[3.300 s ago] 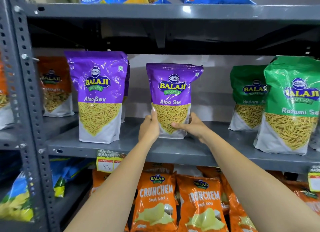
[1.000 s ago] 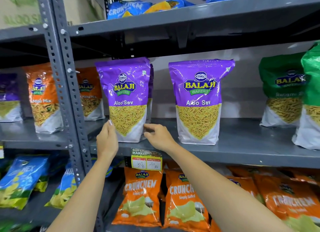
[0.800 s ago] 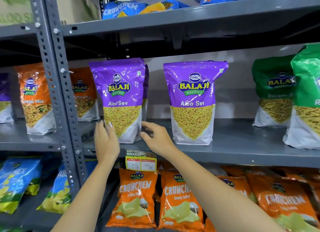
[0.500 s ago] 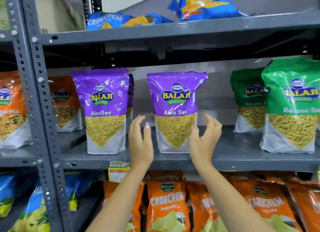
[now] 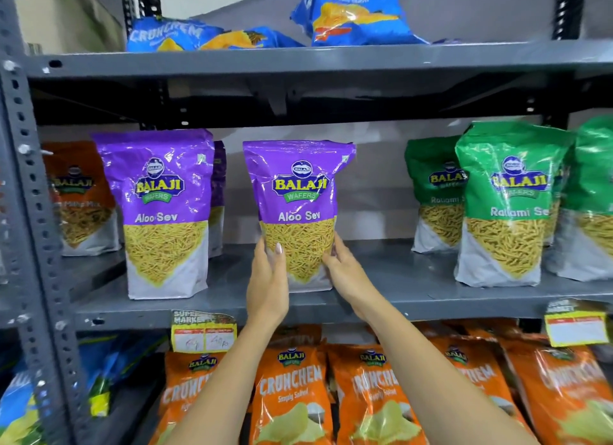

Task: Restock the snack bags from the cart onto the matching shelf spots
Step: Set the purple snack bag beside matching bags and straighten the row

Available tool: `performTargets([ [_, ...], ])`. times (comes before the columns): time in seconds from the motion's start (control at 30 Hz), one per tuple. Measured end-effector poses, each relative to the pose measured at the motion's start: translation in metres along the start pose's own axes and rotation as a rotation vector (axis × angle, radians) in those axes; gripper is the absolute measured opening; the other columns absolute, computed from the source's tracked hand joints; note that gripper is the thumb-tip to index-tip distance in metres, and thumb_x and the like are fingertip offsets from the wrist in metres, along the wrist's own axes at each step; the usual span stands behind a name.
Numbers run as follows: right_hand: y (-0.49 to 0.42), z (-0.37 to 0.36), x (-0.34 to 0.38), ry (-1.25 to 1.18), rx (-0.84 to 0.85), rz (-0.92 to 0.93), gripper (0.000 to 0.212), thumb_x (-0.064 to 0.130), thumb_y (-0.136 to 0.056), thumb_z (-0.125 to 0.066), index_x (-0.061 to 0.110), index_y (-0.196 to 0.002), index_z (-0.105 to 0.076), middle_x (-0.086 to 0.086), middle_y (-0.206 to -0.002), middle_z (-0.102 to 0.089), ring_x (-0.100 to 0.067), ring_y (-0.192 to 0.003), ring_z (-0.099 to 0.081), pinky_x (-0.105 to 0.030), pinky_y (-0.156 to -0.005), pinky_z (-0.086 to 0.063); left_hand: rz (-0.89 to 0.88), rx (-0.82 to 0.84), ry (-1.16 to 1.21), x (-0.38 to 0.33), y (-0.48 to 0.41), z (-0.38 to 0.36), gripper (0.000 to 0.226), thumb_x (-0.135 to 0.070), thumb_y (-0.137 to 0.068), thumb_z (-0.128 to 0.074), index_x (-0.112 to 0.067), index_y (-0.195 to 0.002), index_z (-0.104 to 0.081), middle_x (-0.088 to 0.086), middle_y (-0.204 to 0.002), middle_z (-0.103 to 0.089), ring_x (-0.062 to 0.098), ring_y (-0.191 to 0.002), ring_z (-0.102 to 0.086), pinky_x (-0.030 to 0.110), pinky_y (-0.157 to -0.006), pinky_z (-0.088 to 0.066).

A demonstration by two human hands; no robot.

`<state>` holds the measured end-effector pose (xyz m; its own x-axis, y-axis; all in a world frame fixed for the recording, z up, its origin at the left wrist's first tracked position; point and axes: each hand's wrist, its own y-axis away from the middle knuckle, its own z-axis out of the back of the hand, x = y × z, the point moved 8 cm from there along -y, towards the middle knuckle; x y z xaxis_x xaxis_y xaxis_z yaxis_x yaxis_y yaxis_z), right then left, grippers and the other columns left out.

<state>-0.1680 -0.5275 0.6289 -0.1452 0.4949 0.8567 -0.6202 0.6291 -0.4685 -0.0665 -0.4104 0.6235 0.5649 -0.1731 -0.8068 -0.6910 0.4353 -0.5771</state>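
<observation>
A purple Aloo Sev bag (image 5: pixel 298 192) stands upright on the middle grey shelf (image 5: pixel 391 278). My left hand (image 5: pixel 267 278) presses its lower left side and my right hand (image 5: pixel 345 272) grips its lower right edge, so both hands hold the bag. A second purple Aloo Sev bag (image 5: pixel 162 212) stands to the left near the shelf's front edge, with another purple bag (image 5: pixel 217 196) partly hidden behind it. No cart is in view.
Green Ratlami Sev bags (image 5: pixel 507 205) stand at the right, orange mix bags (image 5: pixel 83 196) at the far left. Orange Crunchem bags (image 5: pixel 292 401) fill the shelf below, blue Crunchem bags (image 5: pixel 351 13) lie on top. A perforated upright (image 5: pixel 30 212) and price tags (image 5: pixel 202 332) border the shelf.
My hands left the left-hand purple bag, swung right with fingers spread, and now close on the sides of the middle purple bag. The view shifted right and closer.
</observation>
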Motion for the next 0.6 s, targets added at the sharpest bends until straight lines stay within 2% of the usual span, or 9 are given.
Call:
performTargets([
  [0.07,0.002,0.002,0.002,0.004,0.030,-0.004,0.036,0.031,-0.099,-0.045,0.047,-0.131,-0.044,0.008,-0.139,-0.054,-0.010,-0.129,-0.050,-0.033,-0.107,-0.041,0.016,-0.017,-0.020,0.001,0.001,-0.002,0.066,-0.064,-0.091,-0.027,-0.034,-0.149,-0.022,-0.004,-0.154,-0.038,0.019,-0.138,-0.039,0.045,-0.109,-0.036],
  [0.13,0.006,0.010,0.002,0.029,0.047,-0.020,0.043,0.028,-0.100,-0.046,0.039,-0.141,-0.039,0.009,-0.144,-0.049,-0.011,-0.136,-0.045,-0.028,-0.107,-0.038,0.039,-0.136,-0.038,-0.002,0.006,0.001,0.065,-0.051,-0.097,-0.033,-0.023,-0.152,-0.014,0.002,-0.161,-0.023,0.021,-0.147,-0.022,0.043,-0.115,-0.025],
  [0.2,0.016,0.043,0.010,0.147,-0.105,0.047,0.051,0.023,-0.098,-0.051,0.023,-0.148,-0.039,0.005,-0.150,-0.045,-0.013,-0.139,-0.041,-0.030,-0.113,-0.036,-0.071,-0.336,-0.061,-0.020,0.021,0.006,0.061,-0.040,-0.100,-0.037,-0.014,-0.151,-0.019,0.008,-0.161,-0.018,0.022,-0.150,-0.011,0.043,-0.120,-0.016],
  [0.27,0.036,0.101,0.030,0.210,-0.396,0.228,0.041,0.013,-0.092,-0.054,0.012,-0.133,-0.058,-0.003,-0.135,-0.060,-0.021,-0.126,-0.056,-0.032,-0.107,-0.043,-0.300,-0.447,-0.074,-0.050,0.044,-0.009,0.055,-0.032,-0.098,-0.038,-0.007,-0.146,-0.029,0.014,-0.157,-0.025,0.025,-0.149,-0.014,0.040,-0.120,-0.017],
  [0.33,0.067,0.172,0.047,0.275,-0.703,0.387,0.033,0.005,-0.085,-0.053,0.005,-0.114,-0.069,-0.008,-0.114,-0.070,-0.025,-0.109,-0.064,-0.031,-0.098,-0.047,-0.438,-0.322,-0.042,-0.070,0.069,-0.056,0.054,-0.030,-0.096,-0.040,-0.009,-0.145,-0.032,0.012,-0.155,-0.030,0.022,-0.147,-0.021,0.041,-0.120,-0.021],
  [0.4,0.094,0.248,0.048,0.288,-0.978,0.397,0.032,0.001,-0.083,-0.051,0.001,-0.110,-0.068,-0.015,-0.108,-0.069,-0.027,-0.104,-0.062,-0.029,-0.095,-0.045,-0.429,-0.080,-0.043,-0.079,0.091,-0.120,0.056,-0.035,-0.096,-0.040,-0.015,-0.147,-0.028,0.005,-0.157,-0.029,0.015,-0.147,-0.021,0.044,-0.119,-0.022],
  [0.43,0.104,0.282,0.042,0.266,-1.056,0.344,0.034,0.003,-0.084,-0.049,-0.001,-0.112,-0.067,-0.019,-0.110,-0.067,-0.029,-0.104,-0.060,-0.023,-0.093,-0.043,-0.410,0.016,-0.073,-0.083,0.102,-0.150,0.057,-0.038,-0.096,-0.038,-0.017,-0.148,-0.026,0.001,-0.158,-0.027,0.011,-0.147,-0.019,0.044,-0.120,-0.019],
  [0.5,0.108,0.330,0.020,0.251,-1.040,0.150,0.042,0.009,-0.086,-0.043,-0.003,-0.120,-0.063,-0.024,-0.122,-0.061,-0.032,-0.115,-0.056,-0.018,-0.094,-0.037,-0.362,0.149,-0.131,-0.092,0.115,-0.200,0.061,-0.044,-0.098,-0.031,-0.018,-0.151,-0.019,-0.004,-0.161,-0.020,0.006,-0.148,-0.013,0.041,-0.122,-0.012],
  [0.6,0.097,0.349,-0.023,0.361,-0.766,-0.129,0.044,0.013,-0.095,-0.038,0.000,-0.135,-0.053,-0.020,-0.142,-0.052,-0.032,-0.133,-0.046,-0.035,-0.109,-0.033,-0.180,0.314,-0.175,-0.101,0.110,-0.255,0.065,-0.048,-0.099,-0.023,-0.016,-0.154,-0.006,-0.003,-0.164,-0.007,0.009,-0.150,-0.006,0.037,-0.123,-0.002],
])
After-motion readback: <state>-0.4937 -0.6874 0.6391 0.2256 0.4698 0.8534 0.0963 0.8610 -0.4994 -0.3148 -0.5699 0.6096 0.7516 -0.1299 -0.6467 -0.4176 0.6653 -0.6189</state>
